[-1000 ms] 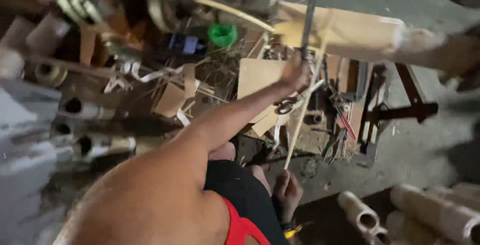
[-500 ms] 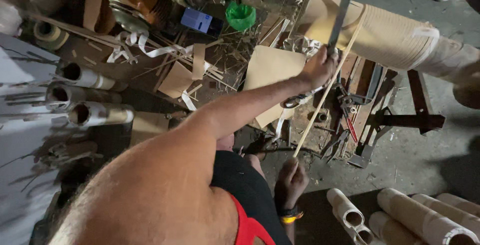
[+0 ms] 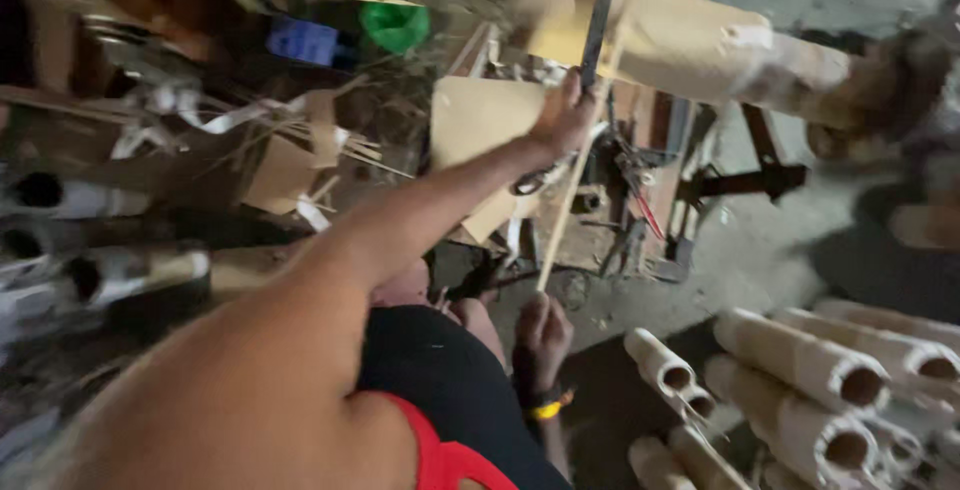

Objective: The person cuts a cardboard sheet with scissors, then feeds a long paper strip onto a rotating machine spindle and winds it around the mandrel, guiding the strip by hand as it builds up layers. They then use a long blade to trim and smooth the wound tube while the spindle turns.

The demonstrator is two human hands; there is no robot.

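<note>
Lying at the far left are pale cardboard tubes with dark open ends, stacked on their sides and blurred. Beside them, further in, a litter of torn brown card pieces and white strips spreads over the ground, with a small blue box and a round green tub at the back edge of the mess.

From the lower left a bare arm runs up across the middle. Its hand, the left hand, is closed around a dark upright metal bar that rises out of the top of the view. A flat tan cardboard sheet lies just behind the forearm.

Just right of that, a long thin pale wooden stick slants from near the raised fist down to the right hand, which sits low beside the black-clad knee. The stick's lower end meets the fingers, but I cannot tell whether they are closed on it. That wrist wears a yellow band. The two hands are well apart, one high, one low.

Behind the stick stands a cluttered dark metal frame with tools, and above it lies a big roll of tan paper. At the lower right, a heap of thick beige cardboard tubes rests on the grey concrete floor.
</note>
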